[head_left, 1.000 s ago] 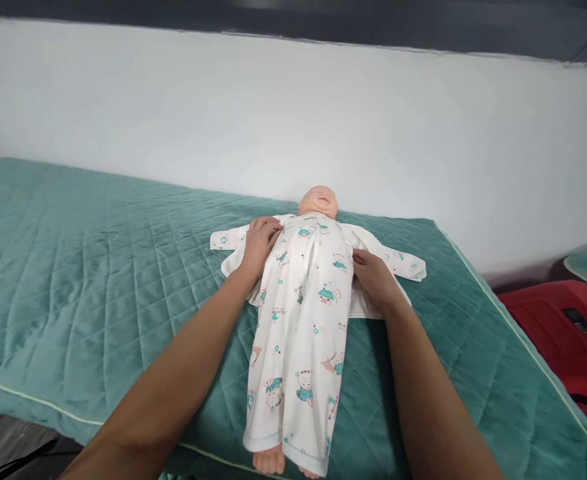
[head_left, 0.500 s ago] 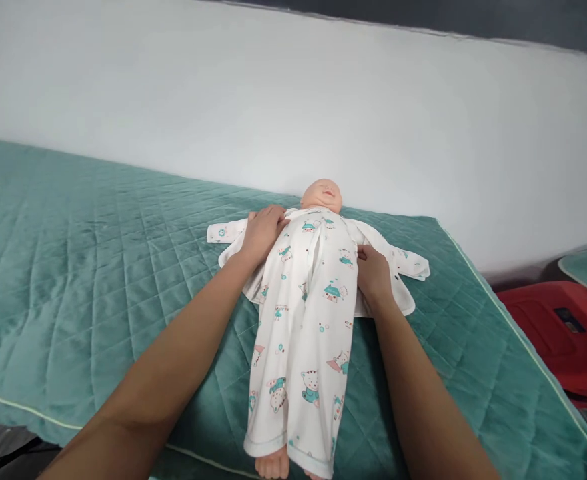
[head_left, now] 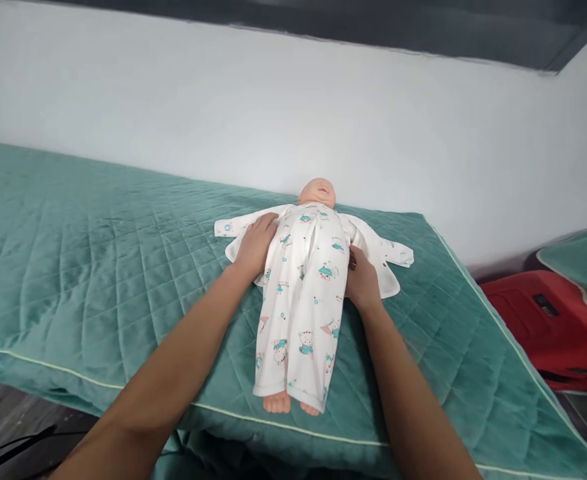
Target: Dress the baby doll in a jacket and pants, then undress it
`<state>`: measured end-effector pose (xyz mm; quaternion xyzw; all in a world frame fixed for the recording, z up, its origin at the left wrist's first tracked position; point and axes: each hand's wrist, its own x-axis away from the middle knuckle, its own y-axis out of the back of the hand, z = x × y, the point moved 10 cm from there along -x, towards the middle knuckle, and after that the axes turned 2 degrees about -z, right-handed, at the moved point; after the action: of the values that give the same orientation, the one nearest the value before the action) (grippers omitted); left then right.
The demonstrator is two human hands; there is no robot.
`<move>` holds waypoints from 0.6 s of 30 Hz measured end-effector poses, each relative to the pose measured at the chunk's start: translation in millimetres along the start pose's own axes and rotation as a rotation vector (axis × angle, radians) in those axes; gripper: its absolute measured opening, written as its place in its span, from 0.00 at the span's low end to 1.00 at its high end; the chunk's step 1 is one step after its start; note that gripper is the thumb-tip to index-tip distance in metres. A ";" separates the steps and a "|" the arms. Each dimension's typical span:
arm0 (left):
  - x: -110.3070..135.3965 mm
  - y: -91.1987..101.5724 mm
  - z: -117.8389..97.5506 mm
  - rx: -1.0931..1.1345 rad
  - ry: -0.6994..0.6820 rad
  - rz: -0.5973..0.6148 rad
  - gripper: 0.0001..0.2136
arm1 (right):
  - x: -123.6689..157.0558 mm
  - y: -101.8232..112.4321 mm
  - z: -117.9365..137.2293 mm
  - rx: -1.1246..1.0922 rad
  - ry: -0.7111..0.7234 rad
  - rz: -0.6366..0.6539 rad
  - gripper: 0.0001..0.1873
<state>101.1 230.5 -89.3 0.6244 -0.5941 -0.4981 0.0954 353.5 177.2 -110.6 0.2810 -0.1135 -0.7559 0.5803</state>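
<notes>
A baby doll (head_left: 317,191) lies on its back, its bare feet toward me. It wears white printed baby trousers (head_left: 298,313), whose top reaches high on the chest. Under it a white baby jacket (head_left: 381,267) is spread, both sleeves out to the sides. My left hand (head_left: 258,243) rests against the doll's left-of-picture side, over the jacket and the trousers' edge, fingers stretched out. At the opposite side my right hand (head_left: 363,280) has curled fingers at the trousers' side; its fingertips are partly hidden there.
A green quilted cover (head_left: 123,267) with pale piping lies beneath the doll. Behind it rises a white wall (head_left: 223,100). A red plastic object (head_left: 538,313) stands beyond the cover's right edge, near another green cloth (head_left: 583,260). Grey floor (head_left: 18,407) shows at lower left.
The view has shifted back, so the doll's feet and the cover's front edge show more fully. My left hand's fingers lie flatter; my right hand stays at the trousers' side.
</notes>
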 end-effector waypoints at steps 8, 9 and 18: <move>92.0 2.2 -57.7 0.031 -0.221 0.300 0.18 | 99.7 4.3 42.2 0.410 0.266 0.050 0.18; 97.7 3.8 -65.4 0.038 -0.252 0.321 0.17 | 105.6 4.9 44.6 0.441 0.288 0.056 0.18; 74.5 -10.5 -64.0 0.169 -0.044 0.366 0.14 | 75.2 -1.1 41.1 0.723 0.514 0.228 0.13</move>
<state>140.0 140.8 -103.6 0.5006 -0.7394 -0.4342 0.1188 317.1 100.4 -99.6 0.6297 -0.2524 -0.5049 0.5337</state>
